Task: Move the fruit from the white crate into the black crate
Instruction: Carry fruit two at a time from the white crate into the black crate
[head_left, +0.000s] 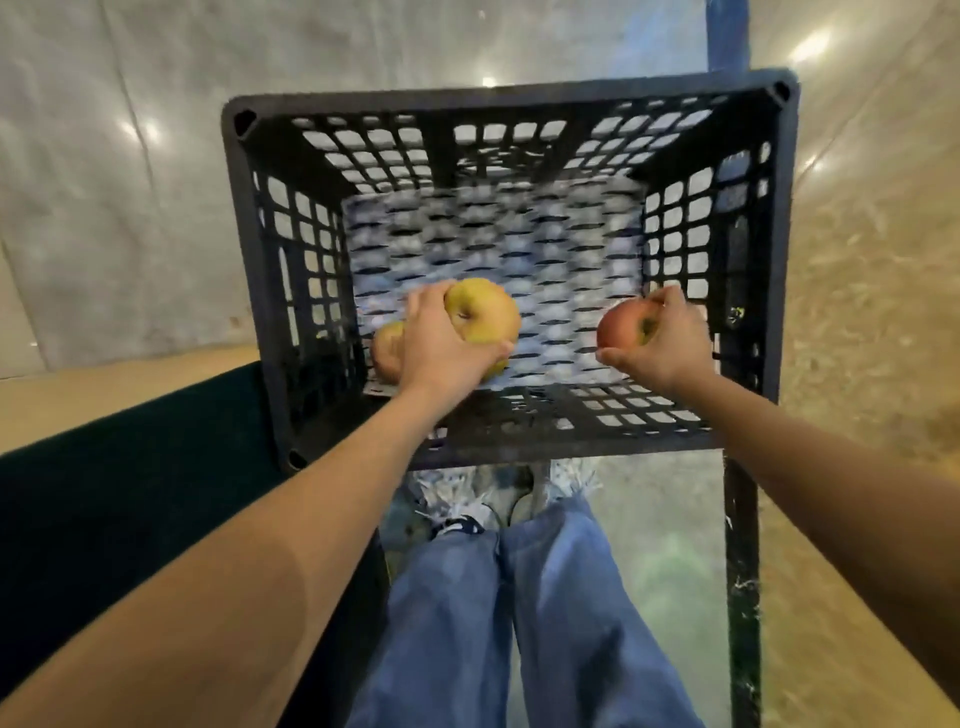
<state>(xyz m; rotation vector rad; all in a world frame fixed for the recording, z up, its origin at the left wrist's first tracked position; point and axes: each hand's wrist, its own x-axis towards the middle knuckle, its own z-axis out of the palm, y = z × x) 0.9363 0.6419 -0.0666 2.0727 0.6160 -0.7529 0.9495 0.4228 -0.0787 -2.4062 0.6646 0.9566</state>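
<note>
Brownish fruit (387, 353) lies low in the near left corner of the black crate (498, 98), partly hidden behind the left hand (441, 348). That hand's fingers curl round a yellow-green apple (483, 312). Well apart, near the crate's right wall, the right hand (665, 348) pinches a red apple (623, 325) between thumb and fingers.

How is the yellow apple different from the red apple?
The yellow apple looks bigger than the red apple. The yellow apple is in the left hand, at the left of the black crate; the red apple is in the right hand, at the right. Both are round, held inside the crate, stem dimples showing.
</note>
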